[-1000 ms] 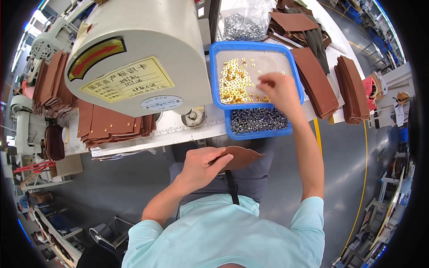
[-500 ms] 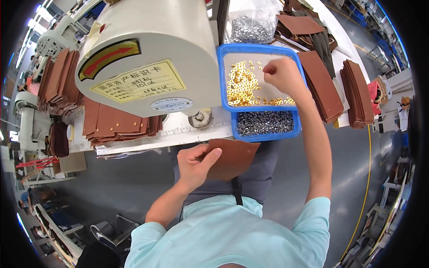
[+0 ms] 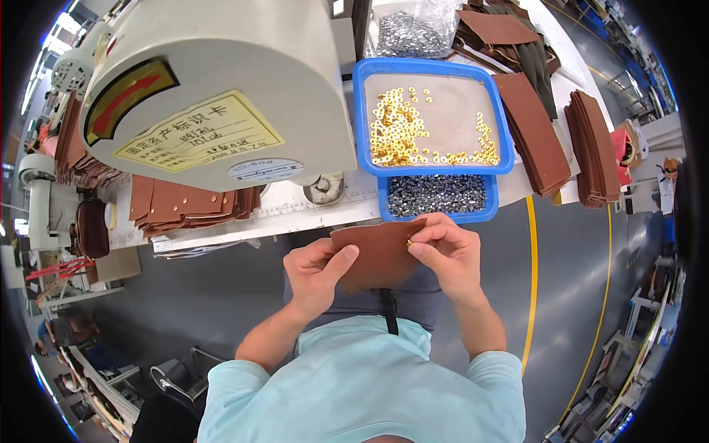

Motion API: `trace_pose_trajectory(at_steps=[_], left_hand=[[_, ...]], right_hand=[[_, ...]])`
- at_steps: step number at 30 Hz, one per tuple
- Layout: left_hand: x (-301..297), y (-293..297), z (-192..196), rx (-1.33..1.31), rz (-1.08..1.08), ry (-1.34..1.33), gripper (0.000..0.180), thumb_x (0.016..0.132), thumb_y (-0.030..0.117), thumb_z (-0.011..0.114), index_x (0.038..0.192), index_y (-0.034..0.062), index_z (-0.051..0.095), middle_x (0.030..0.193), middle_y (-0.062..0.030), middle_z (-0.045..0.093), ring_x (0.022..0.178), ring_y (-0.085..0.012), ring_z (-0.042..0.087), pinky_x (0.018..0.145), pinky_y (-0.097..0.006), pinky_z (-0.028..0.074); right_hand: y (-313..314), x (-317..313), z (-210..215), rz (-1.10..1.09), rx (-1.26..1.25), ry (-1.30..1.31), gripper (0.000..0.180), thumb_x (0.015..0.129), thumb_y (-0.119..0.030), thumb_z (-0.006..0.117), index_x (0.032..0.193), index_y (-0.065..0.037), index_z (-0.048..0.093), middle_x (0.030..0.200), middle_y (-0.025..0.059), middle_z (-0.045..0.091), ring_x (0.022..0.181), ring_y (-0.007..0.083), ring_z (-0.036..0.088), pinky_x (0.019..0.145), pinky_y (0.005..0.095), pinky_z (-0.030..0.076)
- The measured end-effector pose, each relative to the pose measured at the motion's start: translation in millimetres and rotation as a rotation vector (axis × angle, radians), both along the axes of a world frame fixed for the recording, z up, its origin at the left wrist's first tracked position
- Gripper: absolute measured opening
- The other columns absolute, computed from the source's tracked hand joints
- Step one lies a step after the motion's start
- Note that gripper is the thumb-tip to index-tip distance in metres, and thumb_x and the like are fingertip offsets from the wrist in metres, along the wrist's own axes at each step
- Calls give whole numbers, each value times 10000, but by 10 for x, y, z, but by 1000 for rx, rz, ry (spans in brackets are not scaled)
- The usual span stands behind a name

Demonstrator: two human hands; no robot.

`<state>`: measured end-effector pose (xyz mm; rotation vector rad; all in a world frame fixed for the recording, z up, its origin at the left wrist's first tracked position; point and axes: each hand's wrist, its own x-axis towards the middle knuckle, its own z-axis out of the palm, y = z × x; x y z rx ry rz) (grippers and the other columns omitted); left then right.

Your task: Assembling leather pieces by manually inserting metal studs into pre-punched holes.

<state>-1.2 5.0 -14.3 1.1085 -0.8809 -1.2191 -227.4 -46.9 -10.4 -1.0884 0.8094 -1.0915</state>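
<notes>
My left hand (image 3: 316, 275) grips the left edge of a brown leather piece (image 3: 378, 255), held flat in front of my chest. Against the piece's right edge, my right hand (image 3: 447, 251) pinches a small gold eyelet (image 3: 408, 242) between thumb and fingertips. Just beyond my hands sits a blue tray (image 3: 360, 111) scattered with gold eyelets (image 3: 395, 129). A smaller blue tray (image 3: 384, 205) below it holds dark metal parts (image 3: 437, 194).
A large grey machine housing (image 3: 214, 88) with a yellow label looms over the white bench (image 3: 295, 214). Stacks of brown leather pieces (image 3: 185, 203) lie under it, with more stacks (image 3: 532, 129) right of the trays. A yellow floor line (image 3: 533, 295) runs down the right.
My right hand left the gold-eyelet tray and came down to the leather piece with an eyelet. My left hand raised the piece slightly toward it.
</notes>
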Motion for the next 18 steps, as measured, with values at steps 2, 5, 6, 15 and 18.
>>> trace_pose_trajectory(at_steps=[2,5,6,15,18], left_hand=[[-25,12,29,-20,0,-26,155,964,42,720,1065,-71,753,899,-49,752,786,-81,648,720,-225,531],[-24,45,45,-69,-2,-41,156,956,36,725,1068,-71,748,912,-54,746,796,-81,644,716,-224,527],[-1,60,31,-82,-31,-41,159,952,32,727,1072,-71,745,923,-58,744,800,-81,644,715,-224,525],[107,87,58,-66,-189,-81,172,948,21,722,1094,-69,740,947,-62,727,802,-80,641,703,-228,524],[133,63,72,-68,-225,-101,182,949,22,720,1105,-69,739,961,-66,730,813,-86,648,713,-230,534]], right_hand=[[10,52,-24,-49,-33,1,127,878,55,776,1000,46,742,1145,123,669,1023,163,658,889,307,562],[26,80,-33,-90,-57,-5,121,873,81,759,991,64,736,1105,135,690,972,160,678,850,292,576],[32,86,-36,-104,-64,-12,123,866,96,751,984,70,733,1090,140,697,951,158,684,834,288,581],[15,72,-80,-81,-31,-95,152,813,127,761,941,54,723,1045,133,702,933,163,685,841,294,566],[45,75,-96,-101,49,-139,242,793,125,771,1004,29,702,1026,121,706,956,175,685,873,308,550]])
